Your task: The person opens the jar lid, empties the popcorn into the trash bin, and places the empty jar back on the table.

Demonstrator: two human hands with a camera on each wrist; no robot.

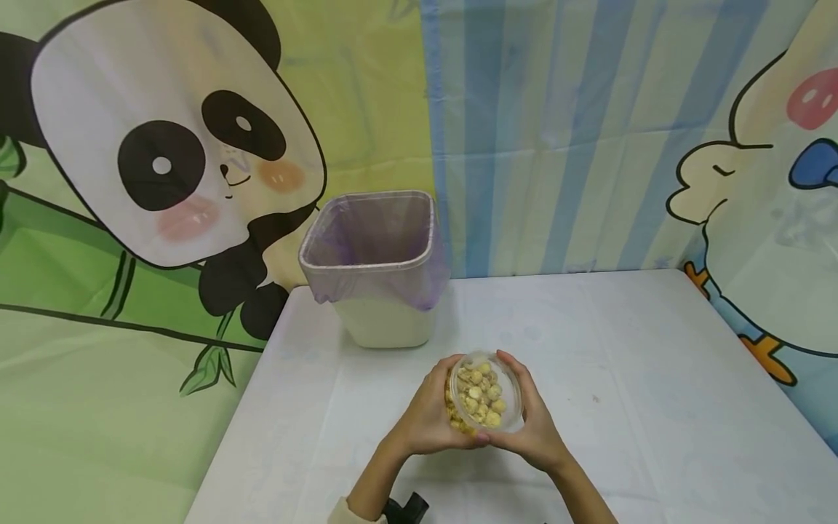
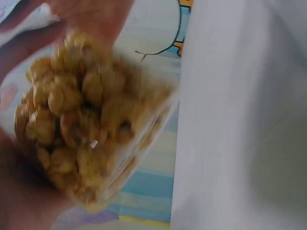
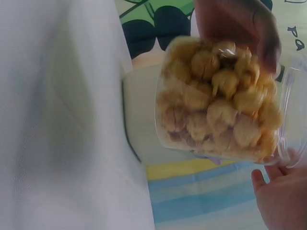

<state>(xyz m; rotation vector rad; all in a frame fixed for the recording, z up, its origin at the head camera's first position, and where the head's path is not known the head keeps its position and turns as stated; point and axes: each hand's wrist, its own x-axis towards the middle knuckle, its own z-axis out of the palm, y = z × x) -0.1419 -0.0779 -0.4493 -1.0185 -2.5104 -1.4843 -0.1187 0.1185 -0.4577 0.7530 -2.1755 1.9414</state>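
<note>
Above the white cloth-covered worktop [image 1: 655,415], your left hand [image 1: 428,418] and right hand [image 1: 538,429] have fingers round the clear plastic jar [image 1: 509,382] of yellow popcorn [image 1: 481,394], so squeeze lightly, evenly.

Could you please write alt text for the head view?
A person's left grip and right grip hold a clear jar of popcorn-like pieces over a white table. Beyond stands a purple-lined bin, before a cartoon backdrop.

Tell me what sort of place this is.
Probably a makeshift tabletop recording spot indoors, though the pictures can't confirm its purpose. Cartoon-printed cloth hangs close around a white table, and a bin with a purple liner stands on the tabletop.
</note>
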